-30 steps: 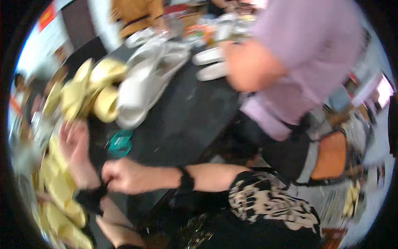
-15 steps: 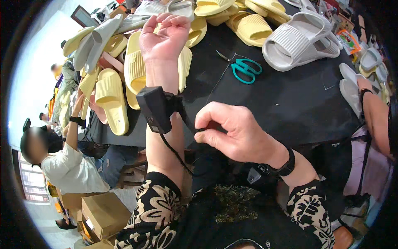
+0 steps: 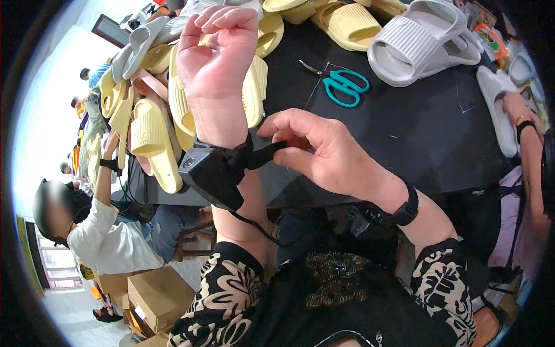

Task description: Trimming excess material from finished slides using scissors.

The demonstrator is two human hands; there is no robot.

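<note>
Black strap [image 3: 267,155] crosses left wrist [image 3: 222,122] — right hand [image 3: 330,151] pinching it.

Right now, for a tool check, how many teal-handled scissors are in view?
1: teal-handled scissors on the black table, beyond the right hand; others may be hidden.

Worktop [image 3: 428,150]: across the middle, before the person.
Scissors [image 3: 348,88]: on the worktop, beyond the right hand [image 3: 280,144].
Slipper pair [image 3: 407,55]: right of the scissors, farther back.
Slippers [image 3: 348,26]: behind the scissors.
Slipper pile [image 3: 151,134]: left, beside and beyond the left hand [image 3: 218,58].
Device [image 3: 211,173]: on the left wrist; strap [image 3: 267,155] running from there rightward to the right hand's fingers.
Co-worker's hand [image 3: 514,107]: far right, at another slipper [image 3: 491,95].
Seated co-worker [image 3: 113,240]: far left.
Cardboard boxes [image 3: 159,298]: lower left.
</note>
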